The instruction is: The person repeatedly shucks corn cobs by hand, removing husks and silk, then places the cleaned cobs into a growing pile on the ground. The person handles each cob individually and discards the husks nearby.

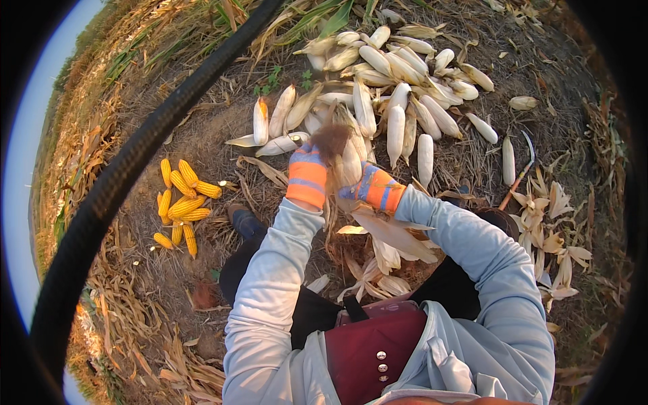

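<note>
My left hand (pixel 307 174), in an orange and blue striped glove, is closed on the silk and husk at one side of an ear of corn (pixel 351 162). My right hand (pixel 372 187), gloved alike, grips the husk at the ear's other side; its fingertips are partly hidden. Loose husk leaves hang below both hands. Just beyond them lies a big pile of corn ears in pale husks (pixel 405 66). To the left on the soil is a small heap of husked yellow corn cobs (pixel 185 207).
A sickle (pixel 517 182) with a curved blade lies at the right, beside empty husks (pixel 557 243). More husks (pixel 377 278) lie between my legs. Dry stalks and leaves (pixel 147 324) cover the ground at the left. A dark, blurred cable or strap (pixel 152 126) crosses the view's left side.
</note>
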`<move>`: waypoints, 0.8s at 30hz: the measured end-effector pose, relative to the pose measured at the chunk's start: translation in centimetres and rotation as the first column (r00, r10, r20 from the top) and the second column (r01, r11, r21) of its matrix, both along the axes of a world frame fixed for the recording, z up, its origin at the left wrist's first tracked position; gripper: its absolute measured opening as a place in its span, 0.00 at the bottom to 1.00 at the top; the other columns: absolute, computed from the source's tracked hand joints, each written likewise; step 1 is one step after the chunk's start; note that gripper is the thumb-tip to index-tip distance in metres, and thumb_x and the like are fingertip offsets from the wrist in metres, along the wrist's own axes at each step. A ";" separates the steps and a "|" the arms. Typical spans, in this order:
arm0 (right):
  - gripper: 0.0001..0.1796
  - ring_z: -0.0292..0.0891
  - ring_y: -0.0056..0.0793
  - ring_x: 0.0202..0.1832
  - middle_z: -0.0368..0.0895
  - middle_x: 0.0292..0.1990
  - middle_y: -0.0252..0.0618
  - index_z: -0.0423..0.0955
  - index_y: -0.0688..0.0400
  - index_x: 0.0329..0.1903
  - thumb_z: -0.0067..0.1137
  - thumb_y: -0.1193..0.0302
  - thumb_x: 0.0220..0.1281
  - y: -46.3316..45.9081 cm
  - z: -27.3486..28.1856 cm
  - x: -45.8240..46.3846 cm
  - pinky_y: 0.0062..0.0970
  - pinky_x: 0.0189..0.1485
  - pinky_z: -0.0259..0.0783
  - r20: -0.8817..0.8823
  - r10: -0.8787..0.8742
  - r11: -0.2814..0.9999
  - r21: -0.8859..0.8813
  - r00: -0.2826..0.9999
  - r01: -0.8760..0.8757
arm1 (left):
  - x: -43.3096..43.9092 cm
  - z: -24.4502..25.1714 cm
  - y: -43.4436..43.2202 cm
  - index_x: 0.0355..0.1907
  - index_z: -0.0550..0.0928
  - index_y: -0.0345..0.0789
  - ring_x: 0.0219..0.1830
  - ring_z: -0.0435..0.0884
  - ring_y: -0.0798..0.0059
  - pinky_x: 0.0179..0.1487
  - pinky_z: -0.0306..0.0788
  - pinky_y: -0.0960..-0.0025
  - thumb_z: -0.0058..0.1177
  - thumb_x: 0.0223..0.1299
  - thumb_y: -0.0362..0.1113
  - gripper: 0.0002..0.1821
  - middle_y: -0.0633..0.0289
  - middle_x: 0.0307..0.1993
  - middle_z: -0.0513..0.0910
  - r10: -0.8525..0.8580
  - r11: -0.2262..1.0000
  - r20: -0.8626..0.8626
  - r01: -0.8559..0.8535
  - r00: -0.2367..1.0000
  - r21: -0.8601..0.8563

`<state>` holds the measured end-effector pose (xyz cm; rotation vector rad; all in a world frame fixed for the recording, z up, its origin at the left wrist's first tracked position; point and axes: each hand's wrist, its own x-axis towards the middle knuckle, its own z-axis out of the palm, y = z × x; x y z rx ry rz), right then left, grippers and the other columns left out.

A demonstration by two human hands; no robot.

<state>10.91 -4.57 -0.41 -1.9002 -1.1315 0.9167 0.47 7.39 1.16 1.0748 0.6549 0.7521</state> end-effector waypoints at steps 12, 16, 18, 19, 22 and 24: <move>0.33 0.74 0.30 0.41 0.77 0.40 0.44 0.61 0.65 0.54 0.60 0.61 0.49 1.0 -0.9 0.6 0.27 0.42 0.70 -0.280 0.053 0.999 0.019 0.959 -0.050 | -0.9 -2.3 -0.3 0.43 0.74 0.34 0.37 0.75 0.73 0.40 0.71 0.70 0.42 0.62 0.35 0.10 0.62 0.38 0.77 0.045 0.999 0.203 -0.039 0.978 -0.033; 0.36 0.68 0.29 0.50 0.65 0.55 0.46 0.52 0.64 0.62 0.58 0.70 0.52 1.2 2.5 0.6 0.25 0.48 0.68 -0.240 0.053 0.907 0.417 0.969 0.054 | -0.2 -2.0 -0.4 0.42 0.73 0.34 0.37 0.76 0.74 0.41 0.72 0.71 0.42 0.62 0.33 0.09 0.62 0.38 0.78 0.144 0.900 0.405 0.050 0.903 -0.432; 0.34 0.68 0.31 0.50 0.62 0.57 0.47 0.51 0.65 0.62 0.54 0.74 0.54 1.3 3.5 0.6 0.26 0.48 0.68 -0.332 0.082 0.932 0.360 0.940 0.046 | 0.4 -1.6 -1.1 0.42 0.73 0.34 0.38 0.75 0.74 0.42 0.71 0.72 0.41 0.62 0.32 0.09 0.62 0.38 0.78 0.145 0.918 0.389 0.023 0.910 -0.395; 0.33 0.68 0.32 0.51 0.61 0.58 0.47 0.51 0.65 0.62 0.53 0.76 0.54 1.3 3.7 0.9 0.26 0.48 0.69 -0.354 0.139 0.911 0.413 0.925 0.021 | 0.8 -1.4 -1.8 0.42 0.73 0.34 0.38 0.75 0.74 0.42 0.71 0.72 0.41 0.62 0.31 0.09 0.63 0.38 0.78 0.147 0.936 0.331 -0.023 0.932 -0.350; 0.21 0.73 0.33 0.43 0.71 0.48 0.43 0.64 0.59 0.54 0.49 0.76 0.55 2.3 3.1 1.6 0.27 0.43 0.70 -0.254 0.063 0.851 0.519 0.965 0.081 | 1.9 -0.5 -3.7 0.42 0.73 0.33 0.38 0.74 0.76 0.43 0.69 0.75 0.40 0.62 0.30 0.08 0.64 0.39 0.77 0.154 0.972 0.115 -0.130 0.981 -0.197; 0.16 0.74 0.35 0.40 0.74 0.43 0.43 0.67 0.58 0.49 0.48 0.74 0.56 3.1 2.0 2.9 0.28 0.41 0.70 -0.080 -0.057 0.868 0.488 0.995 0.088 | 2.3 0.3 -4.3 0.40 0.73 0.33 0.36 0.74 0.74 0.42 0.67 0.76 0.41 0.61 0.29 0.07 0.62 0.37 0.76 0.135 0.990 -0.035 -0.134 0.990 0.042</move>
